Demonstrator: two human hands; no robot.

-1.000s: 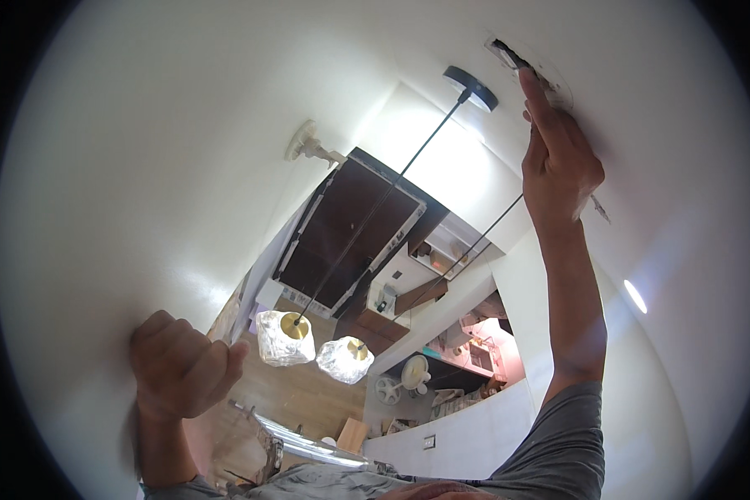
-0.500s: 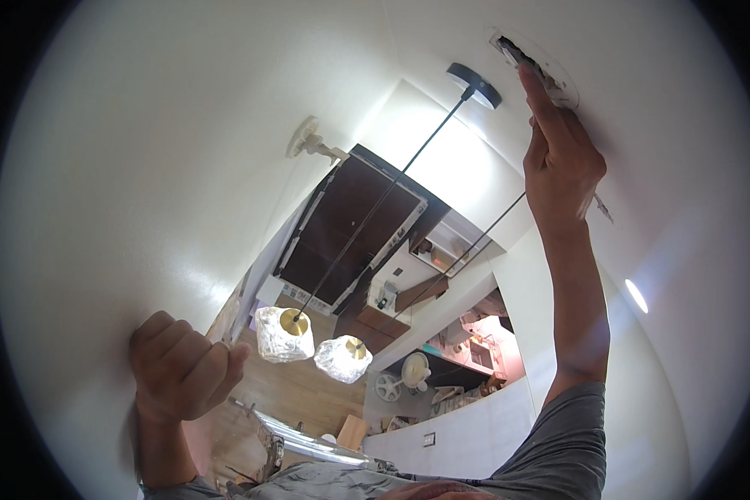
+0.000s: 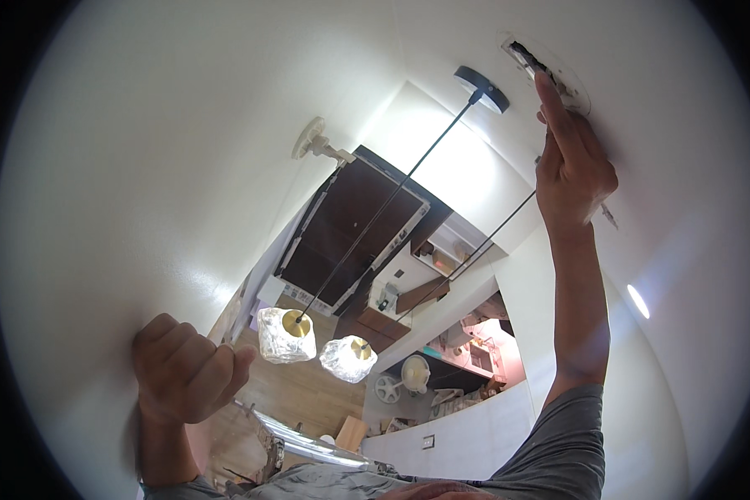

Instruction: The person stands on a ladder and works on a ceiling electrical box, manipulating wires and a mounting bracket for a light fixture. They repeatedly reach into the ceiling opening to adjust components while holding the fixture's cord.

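Right hand (image 3: 571, 171) up at the white ceiling (image 3: 167, 167), pointer finger (image 3: 552, 104) stretched out and touching the rim of a round opening (image 3: 546, 71) with a dark gap inside. Other fingers curled in, holding nothing that shows. Left hand (image 3: 183, 375) low down, clenched in a fist, nothing seen inside. Black round lamp base (image 3: 482, 87) on the ceiling just beside the opening. Two lumpy shiny lamps (image 3: 312, 343) hanging on thin cords (image 3: 392, 200) between both hands.
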